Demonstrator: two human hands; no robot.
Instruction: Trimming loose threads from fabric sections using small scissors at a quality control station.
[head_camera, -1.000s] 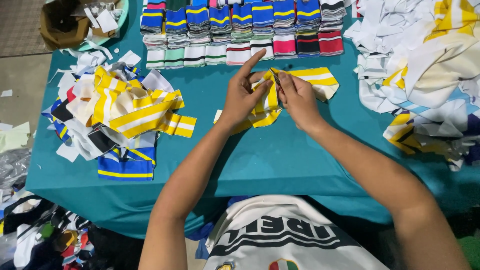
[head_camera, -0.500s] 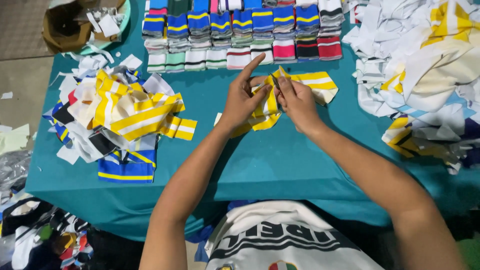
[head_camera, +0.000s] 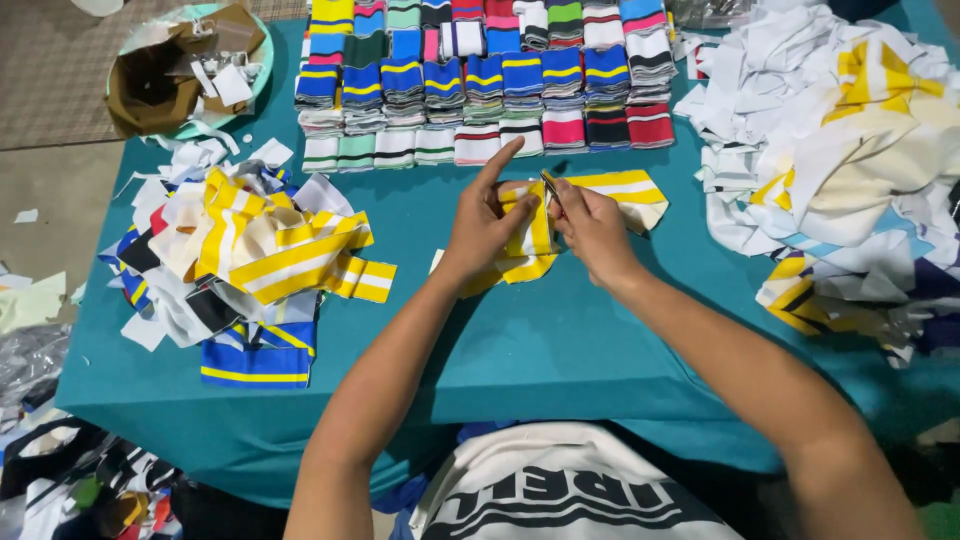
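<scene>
Head view, left hand (head_camera: 487, 222) and right hand (head_camera: 593, 228) both pinching a yellow-and-white striped fabric piece (head_camera: 530, 240) at mid-table, left forefinger raised, something small perhaps in the right fingers, teal table (head_camera: 560, 350), folded striped stacks (head_camera: 480, 80) far, scrap heaps (head_camera: 250, 260) left and right.

Bare forearms, no sleeves or jewellery visible, left hand (head_camera: 485, 222), right hand (head_camera: 595, 228); white shirt (head_camera: 560, 490) with black lettering at bottom centre.

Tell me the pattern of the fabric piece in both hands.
Yellow and white stripes, clearest in the head view: the fabric piece is pinched between the left hand and right hand.
</scene>
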